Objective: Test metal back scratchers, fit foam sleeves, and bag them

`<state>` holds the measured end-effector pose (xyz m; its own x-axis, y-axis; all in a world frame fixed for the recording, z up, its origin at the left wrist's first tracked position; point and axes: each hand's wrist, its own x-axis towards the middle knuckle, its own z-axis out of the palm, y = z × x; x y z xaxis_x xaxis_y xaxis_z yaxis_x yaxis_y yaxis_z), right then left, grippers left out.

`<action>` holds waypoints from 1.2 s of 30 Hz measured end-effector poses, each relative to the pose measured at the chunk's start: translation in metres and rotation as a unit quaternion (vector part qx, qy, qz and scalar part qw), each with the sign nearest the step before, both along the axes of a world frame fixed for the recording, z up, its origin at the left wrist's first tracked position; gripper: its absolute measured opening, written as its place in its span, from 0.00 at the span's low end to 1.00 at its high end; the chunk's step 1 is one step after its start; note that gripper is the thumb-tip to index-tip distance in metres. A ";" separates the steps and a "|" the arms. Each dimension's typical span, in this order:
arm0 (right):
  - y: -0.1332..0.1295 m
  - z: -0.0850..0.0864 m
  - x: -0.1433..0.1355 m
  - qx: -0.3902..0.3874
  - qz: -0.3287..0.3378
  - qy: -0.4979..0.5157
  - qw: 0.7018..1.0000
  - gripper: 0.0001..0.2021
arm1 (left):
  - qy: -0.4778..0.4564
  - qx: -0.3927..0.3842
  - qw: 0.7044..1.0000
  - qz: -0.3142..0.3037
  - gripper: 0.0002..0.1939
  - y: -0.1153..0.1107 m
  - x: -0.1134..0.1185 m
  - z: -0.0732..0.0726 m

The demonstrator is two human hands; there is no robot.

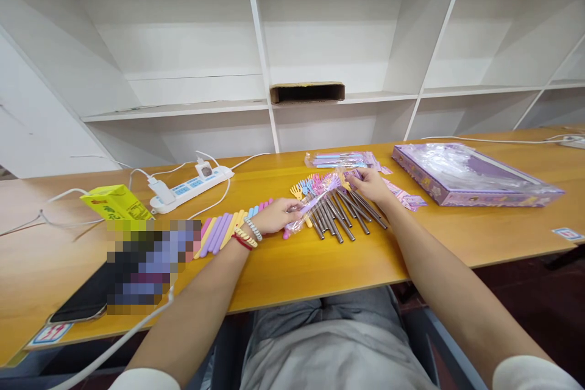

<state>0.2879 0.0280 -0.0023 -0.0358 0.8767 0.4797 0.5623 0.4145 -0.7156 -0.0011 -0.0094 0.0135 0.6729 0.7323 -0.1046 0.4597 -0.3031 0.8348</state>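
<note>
A purple back scratcher in a clear plastic sleeve [316, 200] is stretched between my two hands, just above the table. My left hand [276, 216] pinches its lower end, and my right hand [369, 185] grips the top of the sleeve. Beneath them lies a fanned pile of metal rods [336, 226] with small hand-shaped heads [302, 187] in yellow, blue and pink. Left of the pile, a row of pastel handles [222, 233] is partly covered by my left hand. Behind it are filled clear packets [340, 159] with purple and blue pieces inside.
A purple display box [487, 200] with plastic film sits at the right. On the left are a white power strip [194, 187] with cables, a yellow carton [116, 202] and a dark phone [82, 292]. White shelves [183, 109] holding a cardboard box [307, 85] rise behind the table.
</note>
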 end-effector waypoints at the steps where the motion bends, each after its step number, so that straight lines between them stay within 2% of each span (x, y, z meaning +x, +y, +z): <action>1: 0.000 0.000 0.000 0.005 0.001 -0.010 1.000 0.14 | -0.001 0.000 1.000 -0.001 0.17 -0.001 0.000 0.000; 8: 0.009 -0.005 0.007 0.022 0.010 0.011 1.000 0.17 | -0.014 0.003 1.000 0.008 0.18 -0.006 0.002 0.006; 12: 0.017 -0.009 0.013 0.020 0.003 0.035 0.999 0.15 | -0.008 0.011 1.000 0.021 0.18 -0.007 0.002 0.007; 15: 0.018 -0.011 0.014 0.028 -0.002 0.012 1.000 0.13 | -0.003 0.014 1.000 0.020 0.17 -0.007 0.001 0.007; 19: 0.017 -0.012 0.012 0.040 -0.027 -0.022 0.999 0.15 | 0.001 0.014 0.999 0.031 0.17 -0.007 0.001 0.007; 24: 0.021 -0.015 0.013 0.067 -0.067 0.003 0.996 0.17 | -0.003 0.010 0.999 0.037 0.17 -0.008 0.002 0.008; 30: 0.016 -0.008 0.010 -0.005 -0.015 0.128 0.992 0.18 | -0.005 0.017 0.999 0.039 0.16 -0.007 0.001 0.009; 33: 0.009 -0.002 0.007 -0.016 -0.005 0.132 0.991 0.14 | -0.010 0.018 0.999 0.031 0.16 -0.007 0.001 0.009; 36: 0.008 -0.001 0.008 -0.040 -0.003 0.129 0.991 0.14 | -0.011 0.018 0.999 0.024 0.16 -0.007 0.001 0.009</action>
